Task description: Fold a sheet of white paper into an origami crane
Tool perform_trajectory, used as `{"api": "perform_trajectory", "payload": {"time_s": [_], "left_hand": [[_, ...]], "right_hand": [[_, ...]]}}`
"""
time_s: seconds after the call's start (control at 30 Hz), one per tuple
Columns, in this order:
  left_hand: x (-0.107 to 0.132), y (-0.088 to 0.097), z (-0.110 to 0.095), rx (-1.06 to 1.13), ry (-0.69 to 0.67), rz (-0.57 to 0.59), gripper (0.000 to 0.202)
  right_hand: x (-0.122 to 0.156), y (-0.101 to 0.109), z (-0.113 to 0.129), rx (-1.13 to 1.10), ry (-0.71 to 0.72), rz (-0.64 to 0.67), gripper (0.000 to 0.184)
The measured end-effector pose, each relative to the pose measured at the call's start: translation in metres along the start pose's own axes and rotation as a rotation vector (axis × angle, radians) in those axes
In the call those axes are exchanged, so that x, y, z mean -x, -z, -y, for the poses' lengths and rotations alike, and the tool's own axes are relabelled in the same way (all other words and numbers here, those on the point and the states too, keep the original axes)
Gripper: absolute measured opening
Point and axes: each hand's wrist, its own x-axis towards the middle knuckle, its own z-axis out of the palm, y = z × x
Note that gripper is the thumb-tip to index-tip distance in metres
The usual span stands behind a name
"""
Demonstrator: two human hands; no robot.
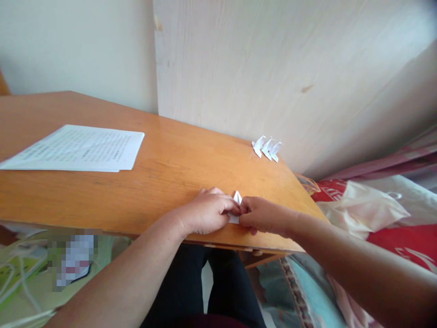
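A small piece of folded white paper lies near the front edge of the wooden table, its pointed tip facing away from me. My left hand rests on the table with its fingers closed on the paper's left side. From the right, my right hand grips the paper's other side with bent fingers. Between them the two hands hide much of the paper, though its tip and a strip of the lower part show. Farther back, by the wall panel, several folded paper shapes stand in a row.
Printed paper sheets lie on the table's left part. A pale panel rises along the back edge. Red and white bags are heaped on the right. Below the table at left sits a blurred-out item among cables.
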Motion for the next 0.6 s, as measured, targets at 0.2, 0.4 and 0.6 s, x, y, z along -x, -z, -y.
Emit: {"api": "perform_trajectory", "payload": {"time_s": [0.2,0.4,0.6], "left_hand": [[0.0,-0.001,0.002,-0.001,0.002,0.004,0.041],[-0.001,-0.001,0.002,0.049,0.018,-0.007,0.035],[-0.001,0.0,0.005,0.099,0.001,0.001,0.032]], "right_hand": [[0.005,-0.002,0.015,0.016,-0.034,-0.014,0.008],[0.007,-0.004,0.024,0.055,-0.085,-0.042,0.01],[0.005,-0.006,0.024,0.083,-0.052,-0.042,0.006]]}}
